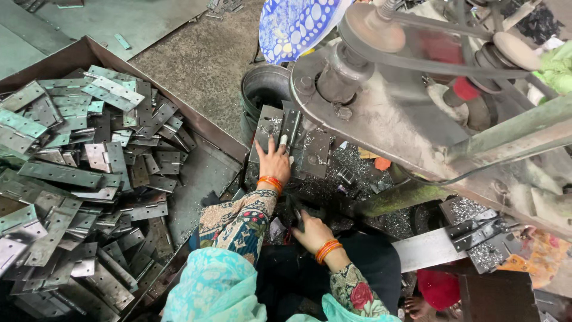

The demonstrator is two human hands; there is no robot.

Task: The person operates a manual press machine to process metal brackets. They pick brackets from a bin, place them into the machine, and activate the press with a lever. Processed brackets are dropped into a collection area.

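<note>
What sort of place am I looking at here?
Most likely a small metalworking shop making hinges: a bin heaped with metal hinges, a belt-driven machine, and metal shavings near the left hand.

hands: 2 | orange bangle sets: 2 | metal bucket: 1 | hinge tray: 1

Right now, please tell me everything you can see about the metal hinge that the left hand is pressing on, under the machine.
The hinge is grey, dull metal: two flat leaves joined by a central knuckle, with small screw holes. It lies open and flat on the machine's work surface, below the belt-driven pulley. The left hand rests on its lower edge, fingers spread upward over it. Bright metal shavings lie to its right. A dark bucket stands just behind it.
</note>
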